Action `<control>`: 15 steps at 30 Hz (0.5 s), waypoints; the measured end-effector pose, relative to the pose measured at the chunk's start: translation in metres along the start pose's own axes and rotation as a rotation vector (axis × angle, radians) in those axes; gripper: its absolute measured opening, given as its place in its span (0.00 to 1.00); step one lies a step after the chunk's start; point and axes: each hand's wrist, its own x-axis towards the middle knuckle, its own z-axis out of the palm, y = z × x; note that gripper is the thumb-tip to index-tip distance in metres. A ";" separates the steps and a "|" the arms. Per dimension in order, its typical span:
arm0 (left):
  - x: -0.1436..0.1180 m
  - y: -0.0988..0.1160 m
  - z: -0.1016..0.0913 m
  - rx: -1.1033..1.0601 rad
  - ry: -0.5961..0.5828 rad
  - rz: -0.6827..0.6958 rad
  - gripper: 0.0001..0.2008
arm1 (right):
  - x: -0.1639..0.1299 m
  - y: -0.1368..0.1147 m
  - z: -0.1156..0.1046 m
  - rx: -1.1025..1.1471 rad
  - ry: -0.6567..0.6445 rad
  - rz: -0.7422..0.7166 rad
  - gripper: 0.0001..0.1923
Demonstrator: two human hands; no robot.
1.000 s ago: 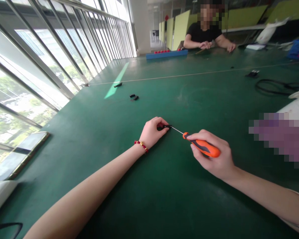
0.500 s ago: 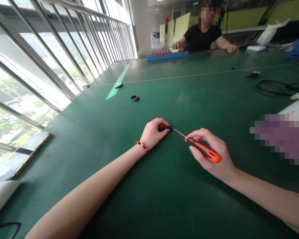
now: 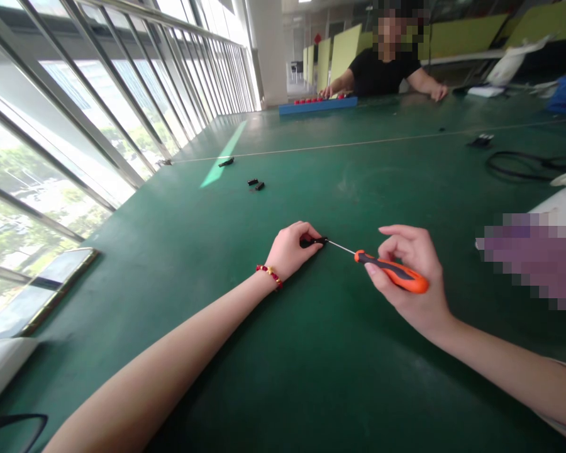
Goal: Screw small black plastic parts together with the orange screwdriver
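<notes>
My left hand (image 3: 293, 250), with a red beaded bracelet (image 3: 268, 272) at the wrist, pinches a small black part (image 3: 315, 241) against the green tabletop (image 3: 264, 377). The part's kind is too small to make out and is partly covered by my fingers. In my right hand (image 3: 417, 277) lies a screwdriver (image 3: 396, 274) with an orange and black handle, held between thumb and curled fingers while the index finger stretches out. Its thin metal shaft points left, and the tip meets the right end of the black part.
Small black pieces (image 3: 256, 184) and another black piece (image 3: 226, 162) lie farther back. A phone (image 3: 61, 289) rests by the railing (image 3: 136, 82) on the left. Across the table, a person (image 3: 384, 69) sits behind a blue tray (image 3: 318, 108) with red items. A black cable (image 3: 519, 167) lies at right.
My right hand has shifted slightly right and its index finger has lifted off the screwdriver handle, which now lies flatter. The left hand has barely moved.
</notes>
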 end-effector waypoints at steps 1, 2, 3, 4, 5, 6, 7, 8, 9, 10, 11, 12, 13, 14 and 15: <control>0.000 0.000 0.000 0.002 -0.002 0.003 0.03 | 0.000 -0.001 0.000 -0.017 -0.023 0.011 0.15; 0.000 0.000 0.000 0.005 -0.004 0.007 0.03 | 0.000 -0.002 -0.001 -0.037 -0.033 0.016 0.11; 0.000 0.001 0.000 0.011 -0.008 0.011 0.02 | 0.000 -0.002 -0.001 -0.053 -0.024 0.014 0.09; 0.000 0.001 -0.001 0.018 -0.010 0.015 0.02 | 0.000 -0.002 -0.001 -0.062 0.008 -0.002 0.08; -0.001 0.001 -0.001 0.025 -0.011 0.021 0.02 | 0.000 -0.002 0.000 -0.062 0.052 -0.024 0.09; -0.001 0.001 -0.001 0.031 -0.011 0.026 0.02 | 0.000 -0.001 0.000 -0.051 0.087 -0.043 0.12; -0.001 0.001 -0.001 0.035 -0.009 0.033 0.02 | 0.001 0.001 0.000 -0.034 0.107 -0.057 0.16; -0.001 0.001 -0.001 0.037 -0.008 0.039 0.02 | 0.001 0.002 0.000 -0.014 0.108 -0.064 0.19; -0.001 0.002 -0.001 0.038 -0.008 0.045 0.02 | 0.001 0.003 0.000 0.001 0.087 -0.062 0.21; -0.001 0.002 -0.001 0.039 -0.007 0.050 0.02 | 0.001 0.003 0.000 0.003 0.053 -0.048 0.21; -0.002 0.002 -0.001 0.041 -0.007 0.054 0.02 | 0.001 0.003 0.000 -0.015 0.016 -0.033 0.19; -0.002 0.003 -0.001 0.045 -0.008 0.058 0.02 | 0.001 0.002 0.000 -0.044 -0.009 -0.021 0.15; -0.002 0.003 -0.001 0.049 -0.008 0.062 0.03 | 0.000 0.001 -0.001 -0.075 -0.025 -0.014 0.11; -0.002 0.003 0.000 0.054 -0.007 0.064 0.03 | 0.000 0.000 -0.001 -0.096 -0.027 -0.015 0.08; -0.002 0.004 0.000 0.059 -0.006 0.065 0.03 | 0.000 -0.001 -0.001 -0.102 -0.016 -0.022 0.08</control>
